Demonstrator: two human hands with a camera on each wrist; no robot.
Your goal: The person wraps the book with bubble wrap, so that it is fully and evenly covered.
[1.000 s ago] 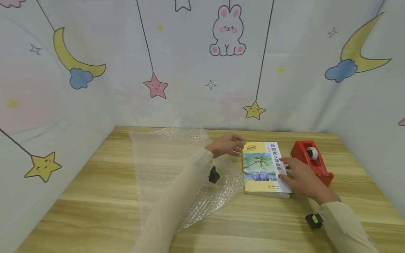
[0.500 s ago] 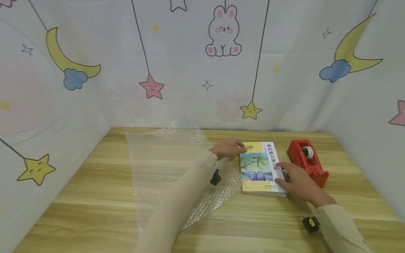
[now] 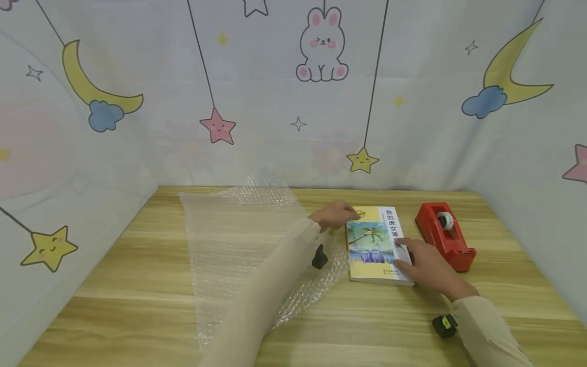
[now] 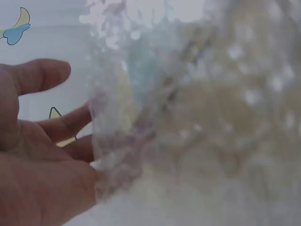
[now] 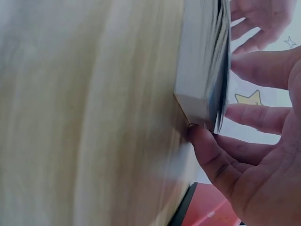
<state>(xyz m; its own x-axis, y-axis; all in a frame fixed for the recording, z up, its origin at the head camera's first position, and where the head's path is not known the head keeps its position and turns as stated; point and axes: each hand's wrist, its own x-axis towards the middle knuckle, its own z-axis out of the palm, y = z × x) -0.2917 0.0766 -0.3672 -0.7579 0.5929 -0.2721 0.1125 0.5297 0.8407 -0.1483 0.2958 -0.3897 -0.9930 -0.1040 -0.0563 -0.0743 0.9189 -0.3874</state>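
A paperback book [image 3: 367, 270] with a yellow, white and picture cover lies flat on the wooden table. At its upper left edge is my left hand [image 3: 334, 216], its fingertips over the cover. My right hand [image 3: 428, 267] holds the book's right side, thumb and a finger on the cover. The right wrist view shows the book's page edges [image 5: 195, 61], with one fingertip at the bottom corner. A clear sheet of bubble wrap [image 3: 238, 229] spreads under and left of my left arm. In the left wrist view, bubble wrap [image 4: 211, 117] blurs out the left fingertips.
A red tape dispenser [image 3: 440, 234] with a roll of tape stands just right of the book, close to my right hand. Small black devices hang by both wrists. A white printed curtain [image 3: 266, 158] rises behind the table and along both sides.
My left hand has come right and down onto the book's upper left edge. The right hand has slid slightly further left over the cover. The view has turned a little.
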